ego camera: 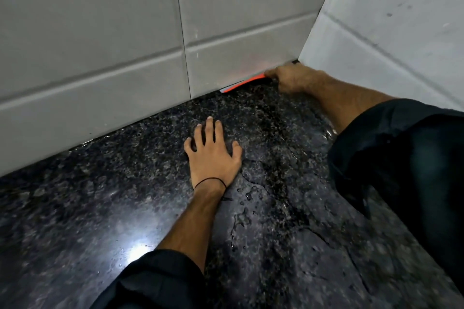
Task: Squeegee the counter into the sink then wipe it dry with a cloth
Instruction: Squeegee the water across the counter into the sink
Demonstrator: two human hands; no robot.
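Note:
The counter (105,208) is dark speckled granite, wet with puddles and streaks of water on its right half. My right hand (291,78) reaches into the far corner and grips an orange squeegee (242,84), whose blade lies along the foot of the back wall. The squeegee's handle is hidden inside my fist. My left hand (213,155) rests flat on the counter with fingers spread, a little in front of the squeegee. A thin black band circles my left wrist. No sink or cloth is in view.
A grey tiled back wall (100,32) meets the counter along its far edge. A white tiled side wall (391,27) closes the corner on the right. My dark sleeves cover both forearms at the bottom and right.

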